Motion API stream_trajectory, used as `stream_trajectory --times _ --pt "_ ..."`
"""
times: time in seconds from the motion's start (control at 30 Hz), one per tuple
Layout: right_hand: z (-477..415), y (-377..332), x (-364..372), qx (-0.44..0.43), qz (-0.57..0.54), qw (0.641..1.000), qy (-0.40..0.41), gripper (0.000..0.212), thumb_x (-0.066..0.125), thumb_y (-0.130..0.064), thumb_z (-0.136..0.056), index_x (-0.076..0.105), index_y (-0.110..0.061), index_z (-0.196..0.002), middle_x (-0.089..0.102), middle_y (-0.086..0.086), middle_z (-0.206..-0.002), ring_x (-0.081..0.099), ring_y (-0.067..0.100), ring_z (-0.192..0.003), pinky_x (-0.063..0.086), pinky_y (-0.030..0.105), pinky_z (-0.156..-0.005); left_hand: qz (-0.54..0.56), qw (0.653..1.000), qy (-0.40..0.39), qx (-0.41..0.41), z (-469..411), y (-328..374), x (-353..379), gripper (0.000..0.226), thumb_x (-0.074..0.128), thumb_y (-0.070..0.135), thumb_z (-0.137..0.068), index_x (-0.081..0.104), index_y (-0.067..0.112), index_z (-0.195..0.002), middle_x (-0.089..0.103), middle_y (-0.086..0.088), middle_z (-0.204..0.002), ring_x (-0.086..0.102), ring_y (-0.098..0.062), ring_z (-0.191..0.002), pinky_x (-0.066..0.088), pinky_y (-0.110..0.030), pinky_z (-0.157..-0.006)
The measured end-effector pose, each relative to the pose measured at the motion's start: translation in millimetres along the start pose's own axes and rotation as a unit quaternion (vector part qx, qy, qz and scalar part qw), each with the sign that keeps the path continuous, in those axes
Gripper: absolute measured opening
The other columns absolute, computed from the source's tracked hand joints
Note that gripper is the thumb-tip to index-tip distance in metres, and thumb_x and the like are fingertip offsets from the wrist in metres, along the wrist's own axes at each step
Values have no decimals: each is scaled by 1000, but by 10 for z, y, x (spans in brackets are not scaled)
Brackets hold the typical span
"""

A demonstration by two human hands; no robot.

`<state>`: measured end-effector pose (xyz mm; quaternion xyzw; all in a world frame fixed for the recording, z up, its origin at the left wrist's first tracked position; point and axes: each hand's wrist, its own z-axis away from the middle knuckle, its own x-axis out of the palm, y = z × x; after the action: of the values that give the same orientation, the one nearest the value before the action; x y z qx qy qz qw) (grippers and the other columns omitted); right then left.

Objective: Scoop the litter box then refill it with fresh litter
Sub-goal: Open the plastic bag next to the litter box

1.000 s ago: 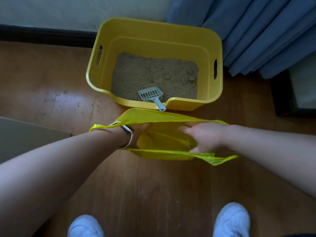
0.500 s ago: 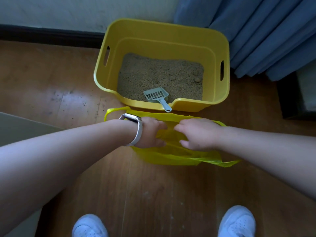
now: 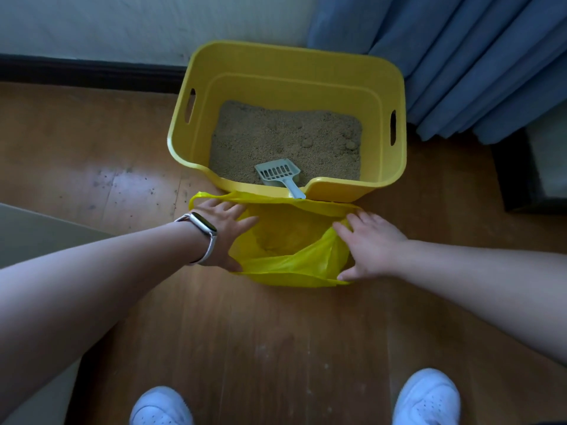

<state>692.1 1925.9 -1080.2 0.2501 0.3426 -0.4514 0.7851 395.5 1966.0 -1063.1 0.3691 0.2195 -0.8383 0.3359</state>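
Bag set-up is judged in hand: the yellow bag [image 3: 291, 240], just beside the litter box [image 3: 288, 67], is pressed open by left hand [image 3: 225, 231] and right hand [image 3: 369, 243], fingers straight, nothing gripped. The scoop [image 3: 279, 173], lying inside, must be grasped next

Both forearms bare to the frame edge. Left hand [image 3: 227, 231] and right hand [image 3: 371, 243] bare as well. Left wrist: slim fitness band [image 3: 204, 230], with an oblong dark face, pale rim and whitish strap running round under the wrist. Bottom edge: left shoe [image 3: 161, 406] and right shoe [image 3: 428, 397], white sneakers with rounded toes. Small perforation holes on the right toe cap.
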Motion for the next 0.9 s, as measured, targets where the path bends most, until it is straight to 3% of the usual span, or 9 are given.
stream_trajectory --times 0.23,0.33,0.43,0.5,0.57,0.63,0.73,0.83,0.9 --pt "-93 -76 38 38 -78 991 -98 81 25 -74 -88 53 -15 -136 32 19 -152 22 37 -144 22 46 -116 16 999 -41 -7 -108 132 123 108 56 84 -63 13 34 -149 29 -7 -153 33 -32 -139 32 -50 -111" --pt "-138 -136 -73 65 -155 983 -73 72 19 -59 -98 66 -7 -114 52 22 -134 41 39 -130 37 43 -102 20 999 -33 -28 -111 192 100 111 53 87 -60 15 34 -149 32 -5 -149 37 -31 -135 32 -49 -109" --pt "-202 -134 -159 96 -263 958 -57 61 21 -51 -100 57 -8 -74 63 21 -110 58 36 -107 41 33 -76 16 998 -31 -46 -76 231 78 112 51 90 -58 17 34 -149 34 -4 -148 39 -31 -133 30 -49 -107" --pt "-251 -94 -180 108 -305 944 -64 58 22 -49 -100 44 -11 -62 61 19 -100 59 34 -102 36 30 -72 11 998 -42 -53 -40 261 86 112 49 91 -57 18 33 -148 34 -5 -147 39 -31 -133 30 -48 -107" --pt "-272 -71 -181 105 -303 945 -66 60 21 -51 -101 42 -13 -60 61 19 -99 60 33 -104 36 30 -73 11 997 -52 -62 -9 287 79 110 47 91 -59 19 33 -148 34 -5 -148 38 -31 -133 30 -47 -107" --pt "-258 -83 -185 82 -245 964 -69 63 22 -56 -101 52 -11 -68 65 16 -108 60 33 -107 39 32 -74 8 995 -61 -74 14 293 17 109 45 92 -59 21 33 -147 35 -6 -147 39 -31 -131 31 -47 -107" --pt "-250 -142 -247 46 -99 990 -85 61 37 -63 -94 64 -11 -114 57 15 -132 48 37 -125 43 40 -91 5 991 -69 -111 65 288 -127 110 43 94 -57 24 33 -146 37 -6 -145 40 -32 -131 33 -47 -107" --pt "-302 -219 -311 11 -33 996 -83 88 53 -72 -79 41 -13 -143 25 20 -155 18 42 -144 26 50 -113 42 978 -100 -177 153 241 -217 111 49 92 -56 24 33 -146 38 -6 -145 40 -33 -131 39 -46 -102" --pt "-349 -266 -302 -8 -33 997 -76 102 58 -74 -74 23 -16 -150 5 19 -161 3 39 -148 14 53 -119 54 970 -122 -204 198 175 -215 113 54 89 -57 19 34 -149 35 -7 -148 41 -33 -131 43 -45 -98"
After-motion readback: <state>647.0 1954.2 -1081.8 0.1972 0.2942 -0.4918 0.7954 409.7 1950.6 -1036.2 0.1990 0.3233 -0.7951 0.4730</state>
